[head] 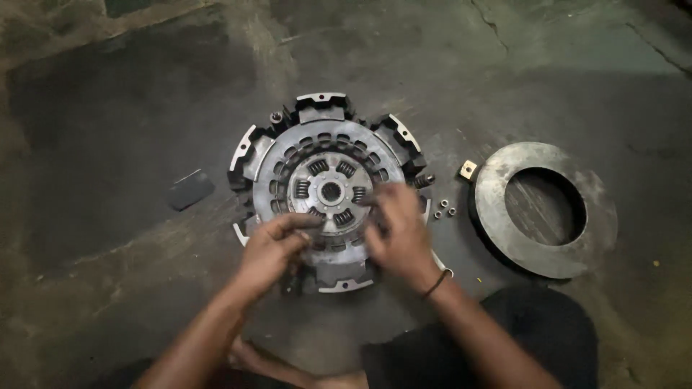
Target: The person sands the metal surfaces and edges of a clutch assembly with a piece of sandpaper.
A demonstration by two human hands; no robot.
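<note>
My left hand [270, 248] rests on the near-left part of the clutch disc [328, 191], fingers curled together as if pinching something small, though what sits between them I cannot tell. My right hand [400, 230] is blurred over the near-right part of the same disc, fingers bent and loosely bunched; whether they grip anything I cannot tell either. The disc, with its ring of coil springs around a splined hub, lies flat inside the clutch cover [324, 108], and the whole assembly sits on the concrete floor [108, 108] just ahead of my knees. To its right lies a thick steel ring [497, 209], apart from the cover, with a few loose nuts [445, 207] on the floor between them. A dark flat plate [191, 189] lies well to the left. The risk I see is the disc shifting off centre under uneven pressure from my two hands and pinching a fingertip against the cover's lugs, or a stray elbow scattering those nuts across the dim, gritty floor
</note>
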